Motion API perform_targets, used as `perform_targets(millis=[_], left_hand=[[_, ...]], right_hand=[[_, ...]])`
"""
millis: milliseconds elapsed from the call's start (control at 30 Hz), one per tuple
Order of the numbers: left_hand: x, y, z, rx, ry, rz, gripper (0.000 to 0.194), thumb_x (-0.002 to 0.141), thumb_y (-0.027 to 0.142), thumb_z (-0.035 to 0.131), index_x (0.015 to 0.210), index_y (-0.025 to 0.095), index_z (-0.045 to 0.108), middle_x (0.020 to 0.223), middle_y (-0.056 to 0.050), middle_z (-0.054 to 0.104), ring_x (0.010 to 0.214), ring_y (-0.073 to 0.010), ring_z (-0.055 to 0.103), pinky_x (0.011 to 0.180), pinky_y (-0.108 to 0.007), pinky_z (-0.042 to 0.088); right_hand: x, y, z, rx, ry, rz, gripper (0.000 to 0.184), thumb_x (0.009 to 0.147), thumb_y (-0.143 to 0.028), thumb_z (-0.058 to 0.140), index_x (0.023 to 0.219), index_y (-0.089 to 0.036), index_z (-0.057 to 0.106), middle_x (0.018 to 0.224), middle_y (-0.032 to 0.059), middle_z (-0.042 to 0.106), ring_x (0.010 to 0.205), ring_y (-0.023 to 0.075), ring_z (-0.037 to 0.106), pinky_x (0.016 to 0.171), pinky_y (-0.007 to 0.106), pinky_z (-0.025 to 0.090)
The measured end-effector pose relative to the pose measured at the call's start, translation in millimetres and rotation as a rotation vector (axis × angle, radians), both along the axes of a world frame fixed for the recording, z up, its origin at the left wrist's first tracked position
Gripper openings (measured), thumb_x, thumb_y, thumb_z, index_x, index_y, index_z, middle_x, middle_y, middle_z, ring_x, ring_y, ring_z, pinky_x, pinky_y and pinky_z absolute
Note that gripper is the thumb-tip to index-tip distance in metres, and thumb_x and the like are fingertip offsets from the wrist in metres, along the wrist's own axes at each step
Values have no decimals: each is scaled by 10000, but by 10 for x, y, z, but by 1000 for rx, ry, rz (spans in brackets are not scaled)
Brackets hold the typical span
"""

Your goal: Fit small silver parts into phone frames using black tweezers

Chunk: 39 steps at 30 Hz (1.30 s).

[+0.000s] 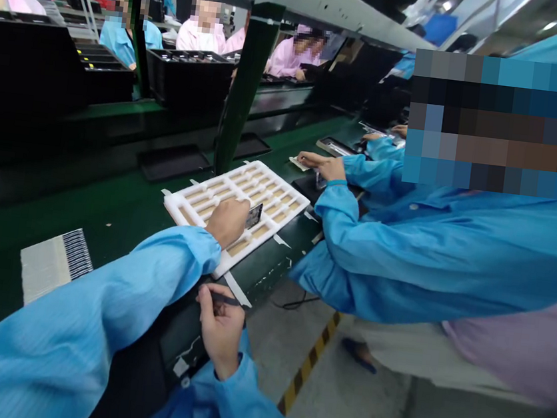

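Note:
My left hand reaches over a white foam tray with rows of slots. Its fingers are closed on a small dark rectangular part with a shiny face, which stands on edge above the slots. The fingertips are partly hidden behind the hand. Nearer to me, at the bench edge, my right hand is closed around a slim black stick-like tool. What kind of tool it is I cannot make out.
A co-worker in a blue smock works close on the right, hands over the bench. A green post rises behind the tray. At left lies a grey sheet with a striped end. Black bins stand across the line.

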<state>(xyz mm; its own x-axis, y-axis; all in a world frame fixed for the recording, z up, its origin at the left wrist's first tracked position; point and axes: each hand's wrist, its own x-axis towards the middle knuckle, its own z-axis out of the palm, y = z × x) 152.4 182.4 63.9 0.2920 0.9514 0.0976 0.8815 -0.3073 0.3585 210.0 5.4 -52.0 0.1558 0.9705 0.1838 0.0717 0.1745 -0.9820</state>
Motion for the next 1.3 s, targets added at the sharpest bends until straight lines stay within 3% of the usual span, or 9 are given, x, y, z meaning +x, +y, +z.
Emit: perform_targets(millis=[133, 233, 433, 533, 633, 800, 933, 1167, 1300], left_hand=[[-100, -24, 150, 51, -14, -35, 248, 1050, 289, 634, 1253, 171, 713, 1239, -109, 727, 1123, -241, 707, 987, -429, 589], [-344, -178, 394, 130, -47, -34, 301, 1054, 154, 538, 1250, 199, 761, 1232, -103, 760, 1175, -243, 699, 1030, -383, 533], [-1236, -1042, 714, 430, -184, -73, 318, 1055, 199, 542, 1287, 224, 757, 1180, -55, 763, 1042, -194, 716, 899, -311, 554], [-1686, -1654, 599, 377, -142, -21, 334, 1074, 251, 526, 1339, 290, 726, 1236, -30, 740, 1046, -202, 712, 841, -302, 568], [-2031, -2221, 323, 251, -51, 26, 458, 1065, 281, 510, 1478, 449, 616, 1321, 22, 697, 1090, -242, 712, 889, -355, 592], [-2280, -2817, -79, 151, -8, -5, 571, 1057, 274, 492, 1571, 524, 501, 1323, -1, 704, 1149, -272, 719, 920, -389, 631], [-2318, -2968, -190, 153, -11, -42, 585, 1058, 231, 500, 1598, 455, 497, 1341, -48, 692, 1201, -254, 700, 1005, -364, 583], [-2325, -3007, -246, 130, 53, -35, 552, 1083, 280, 463, 1609, 445, 483, 1336, -47, 688, 1170, -225, 710, 907, -292, 580], [-2289, -2987, -234, 144, 75, -33, 553, 1083, 275, 471, 1608, 450, 480, 1420, -43, 660, 1225, -240, 693, 970, -341, 591]], right_hand=[[15, -10, 13, -16, 5, 1, 300, 1007, -461, 697, 949, -173, 759, 752, 57, 763, 510, 133, 609, 440, 237, 467], [25, -13, 58, -24, 52, 10, 282, 998, -449, 712, 932, -176, 744, 739, 52, 767, 503, 131, 617, 458, 240, 495], [41, 36, 160, -84, 96, 72, 253, 940, -412, 779, 983, -165, 747, 673, 22, 732, 537, 153, 687, 525, 258, 580], [61, 55, 167, -127, 97, 117, 281, 918, -426, 801, 1012, -166, 748, 663, 17, 731, 548, 169, 715, 511, 258, 594], [78, 33, 168, -131, 1, 125, 254, 943, -425, 779, 995, -177, 766, 736, 48, 772, 628, 193, 763, 574, 281, 644], [67, -27, 182, -91, -113, 73, 181, 956, -362, 757, 992, -185, 778, 853, 81, 819, 700, 217, 812, 680, 315, 694], [52, -21, 182, -85, -130, 69, 171, 948, -354, 766, 985, -188, 781, 833, 79, 825, 706, 227, 821, 687, 319, 701], [46, -8, 186, -94, -125, 49, 193, 944, -374, 777, 987, -186, 791, 837, 81, 831, 712, 230, 824, 718, 334, 712], [49, -11, 182, -109, -103, 42, 204, 931, -369, 791, 995, -176, 790, 827, 84, 832, 717, 232, 829, 713, 328, 716]])
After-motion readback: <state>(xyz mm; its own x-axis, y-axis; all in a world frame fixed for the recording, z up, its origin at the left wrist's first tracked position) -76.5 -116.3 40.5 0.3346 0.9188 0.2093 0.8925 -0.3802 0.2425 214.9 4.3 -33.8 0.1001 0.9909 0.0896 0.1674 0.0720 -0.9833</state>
